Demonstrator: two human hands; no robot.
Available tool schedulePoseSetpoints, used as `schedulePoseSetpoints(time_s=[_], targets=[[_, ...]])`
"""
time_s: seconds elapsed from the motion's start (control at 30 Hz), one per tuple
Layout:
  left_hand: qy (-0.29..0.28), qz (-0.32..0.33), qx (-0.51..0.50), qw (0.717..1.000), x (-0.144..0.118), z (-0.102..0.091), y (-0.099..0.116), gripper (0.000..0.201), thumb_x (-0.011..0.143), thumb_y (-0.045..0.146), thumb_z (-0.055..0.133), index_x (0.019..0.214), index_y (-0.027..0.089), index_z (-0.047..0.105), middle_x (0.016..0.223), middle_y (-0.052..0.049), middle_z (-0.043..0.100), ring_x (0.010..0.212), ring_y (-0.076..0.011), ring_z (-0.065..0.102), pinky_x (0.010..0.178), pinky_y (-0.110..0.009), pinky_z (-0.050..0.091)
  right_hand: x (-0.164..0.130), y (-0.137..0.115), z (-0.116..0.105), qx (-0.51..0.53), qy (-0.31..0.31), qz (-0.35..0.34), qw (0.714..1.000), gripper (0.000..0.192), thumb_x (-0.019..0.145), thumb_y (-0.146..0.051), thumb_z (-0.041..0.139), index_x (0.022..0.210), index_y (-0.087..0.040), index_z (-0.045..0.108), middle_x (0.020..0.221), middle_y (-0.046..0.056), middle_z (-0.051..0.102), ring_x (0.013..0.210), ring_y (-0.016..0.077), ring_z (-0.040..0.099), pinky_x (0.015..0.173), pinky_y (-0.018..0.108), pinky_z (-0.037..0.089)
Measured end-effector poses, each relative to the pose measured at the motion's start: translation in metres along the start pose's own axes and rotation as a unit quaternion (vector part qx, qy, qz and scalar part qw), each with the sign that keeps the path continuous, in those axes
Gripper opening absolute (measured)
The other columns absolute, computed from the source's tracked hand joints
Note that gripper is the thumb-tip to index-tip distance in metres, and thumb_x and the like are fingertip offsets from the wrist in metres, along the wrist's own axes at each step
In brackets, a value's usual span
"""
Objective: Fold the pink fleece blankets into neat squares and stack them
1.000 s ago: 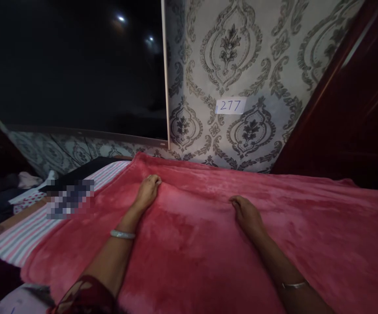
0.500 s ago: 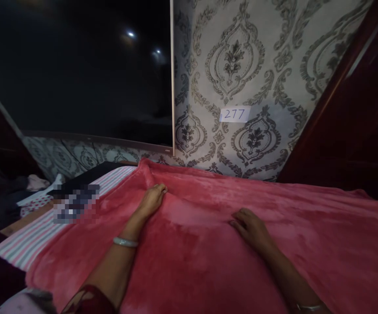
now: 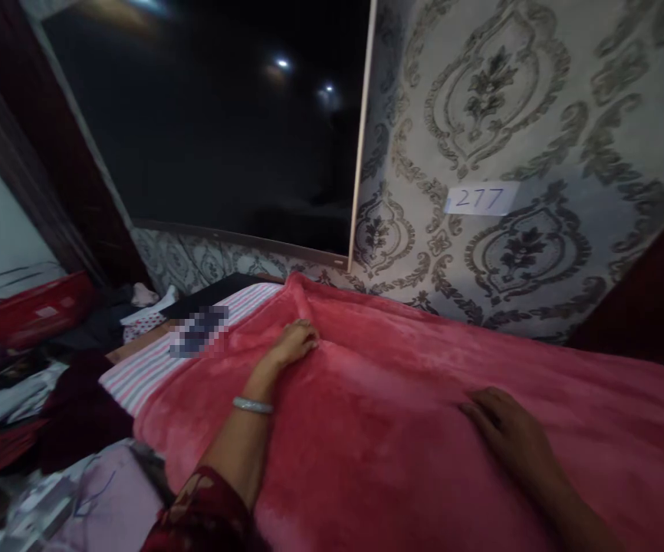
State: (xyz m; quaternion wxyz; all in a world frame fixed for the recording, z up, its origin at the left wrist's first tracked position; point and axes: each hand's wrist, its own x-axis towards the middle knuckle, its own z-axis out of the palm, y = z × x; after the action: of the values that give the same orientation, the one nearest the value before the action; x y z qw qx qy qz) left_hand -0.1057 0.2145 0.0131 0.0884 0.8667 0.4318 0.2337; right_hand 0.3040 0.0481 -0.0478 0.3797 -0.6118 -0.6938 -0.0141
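Red blanket [image 3: 401, 429]: left hand [image 3: 296, 342] still pinches a fold; right hand [image 3: 510, 433] stays flat.

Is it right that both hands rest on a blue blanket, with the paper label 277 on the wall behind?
Not quite: the blanket is red, not blue, as the head view shows. Both the left hand and right hand rest on it, and the paper label reading 277 is on the wall.

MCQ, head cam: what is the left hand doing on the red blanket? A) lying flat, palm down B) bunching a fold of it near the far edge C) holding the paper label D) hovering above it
B: the left hand has its fingers curled into a raised fold of the red blanket near the far edge, while the right hand lies flat on it.
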Motion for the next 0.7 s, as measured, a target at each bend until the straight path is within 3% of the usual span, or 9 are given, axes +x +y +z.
schedulePoseSetpoints(time_s=[0.23,0.43,0.6,0.7], targets=[[0.045,-0.017,0.004,0.999,-0.004,-0.006,0.014,0.018,0.093,0.027,0.054,0.092,0.021,0.070,0.089,-0.008,0.069,0.090,-0.0218,0.061,0.086,-0.034,0.046,-0.001,0.012,0.000,-0.013,-0.001,0.007,1.000,0.046,0.086,-0.066,0.046,0.078,-0.028,0.070,0.087,0.010,0.074,0.084,0.0323,0.069,0.078,0.048,0.057],[0.010,-0.032,0.013,0.999,-0.008,-0.007,0.012,0.014,0.091,0.029,0.059,0.094,0.022,0.071,0.089,-0.006,0.070,0.088,-0.0205,0.063,0.082,-0.033,0.047,-0.002,0.021,0.000,-0.021,-0.025,0.014,0.999,0.042,0.082,-0.065,0.051,0.078,-0.028,0.071,0.087,0.010,0.076,0.082,0.0337,0.071,0.077,0.051,0.058],[-0.008,-0.086,0.042,0.995,-0.008,-0.009,0.005,0.013,0.089,0.023,0.060,0.090,0.023,0.073,0.097,-0.007,0.072,0.096,-0.0217,0.062,0.088,-0.035,0.046,-0.002,0.021,-0.002,-0.011,-0.037,0.022,0.999,0.042,0.081,-0.065,0.052,0.079,-0.028,0.072,0.088,0.010,0.076,0.084,0.0342,0.072,0.079,0.051,0.059],[0.011,-0.154,0.070,0.986,-0.009,-0.013,-0.001,0.020,0.090,0.018,0.054,0.090,0.023,0.073,0.105,-0.008,0.071,0.107,-0.0239,0.060,0.095,-0.038,0.044,0.000,0.015,-0.003,-0.011,-0.045,0.044,0.998,0.044,0.079,-0.067,0.052,0.077,-0.028,0.071,0.089,0.010,0.077,0.084,0.0346,0.072,0.080,0.051,0.059]])
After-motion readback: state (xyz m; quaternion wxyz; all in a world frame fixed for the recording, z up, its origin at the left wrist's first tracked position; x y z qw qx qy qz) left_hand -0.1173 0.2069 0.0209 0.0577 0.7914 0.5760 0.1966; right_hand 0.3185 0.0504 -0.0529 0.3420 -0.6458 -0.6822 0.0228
